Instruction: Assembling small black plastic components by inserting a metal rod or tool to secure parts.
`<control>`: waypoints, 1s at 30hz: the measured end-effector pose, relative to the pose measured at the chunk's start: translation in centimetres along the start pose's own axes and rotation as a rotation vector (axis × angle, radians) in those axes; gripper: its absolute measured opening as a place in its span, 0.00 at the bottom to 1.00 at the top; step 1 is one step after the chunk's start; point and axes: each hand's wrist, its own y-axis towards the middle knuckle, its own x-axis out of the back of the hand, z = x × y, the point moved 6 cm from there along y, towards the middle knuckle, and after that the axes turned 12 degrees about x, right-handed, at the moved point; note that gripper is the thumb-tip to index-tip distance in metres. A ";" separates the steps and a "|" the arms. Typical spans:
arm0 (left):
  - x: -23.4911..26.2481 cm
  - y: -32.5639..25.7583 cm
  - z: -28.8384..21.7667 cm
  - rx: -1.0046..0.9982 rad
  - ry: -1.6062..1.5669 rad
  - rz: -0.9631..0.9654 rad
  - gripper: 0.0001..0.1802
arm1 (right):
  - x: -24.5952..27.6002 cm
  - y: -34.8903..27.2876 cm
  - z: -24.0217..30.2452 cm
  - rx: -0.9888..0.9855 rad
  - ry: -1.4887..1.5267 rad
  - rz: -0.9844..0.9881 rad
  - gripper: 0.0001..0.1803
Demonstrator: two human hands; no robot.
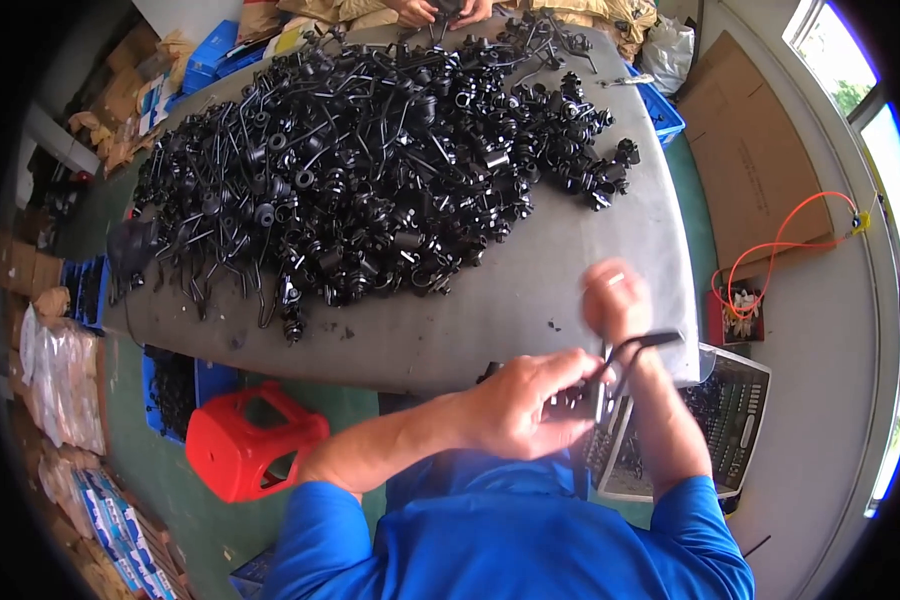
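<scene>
My left hand (530, 405) is closed round a black metal part (573, 402) near the table's front edge, close to my body. A bent black rod (655, 340) reaches from beside that hand across my right wrist; whether it belongs to the held part, I cannot tell. Just beyond, over the right front of the table, my right hand (615, 300) looks curled into a fist and is blurred by motion. What its fingers hold, if anything, is hidden. A large heap of black metal parts with bent rods and rubber rings (360, 160) covers the far and left table.
Another person's hands (440, 12) hold a black part at the grey table's (530, 300) far edge. A red stool (255, 440) stands front left, near a blue bin (175, 390). At my right is a pale crate (755, 420) with black parts. An orange hose (790, 243) hangs by the wall.
</scene>
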 end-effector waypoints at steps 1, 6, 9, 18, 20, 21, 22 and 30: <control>0.4 -0.3 -0.7 -0.171 0.021 -0.030 0.23 | -1.2 -0.7 -1.2 0.109 -0.101 0.166 0.09; 1.9 -1.1 -1.5 -0.075 -0.070 0.085 0.24 | -3.9 -5.5 -4.8 0.244 -0.080 0.366 0.12; 4.2 -1.5 -1.0 0.011 -0.140 -0.118 0.23 | 0.9 -3.3 -5.1 -0.116 0.310 -0.251 0.12; 5.5 2.4 0.6 -0.029 -0.366 -0.427 0.20 | 4.6 -2.2 1.5 0.535 -0.657 -0.404 0.23; 4.3 4.5 -0.1 -0.061 -0.462 -0.383 0.20 | 1.6 -3.3 2.8 0.584 -0.342 -0.177 0.28; 3.4 5.4 -0.3 -0.058 -0.408 -0.363 0.20 | 0.3 -3.8 1.9 0.505 -0.044 -0.035 0.32; 2.7 6.5 -0.6 -0.058 -0.355 -0.338 0.20 | -1.1 -4.2 2.8 0.515 0.009 -0.002 0.27; 5.0 8.7 -1.8 -0.159 0.542 -0.300 0.32 | 15.2 -8.1 1.4 0.739 -0.669 -0.719 0.09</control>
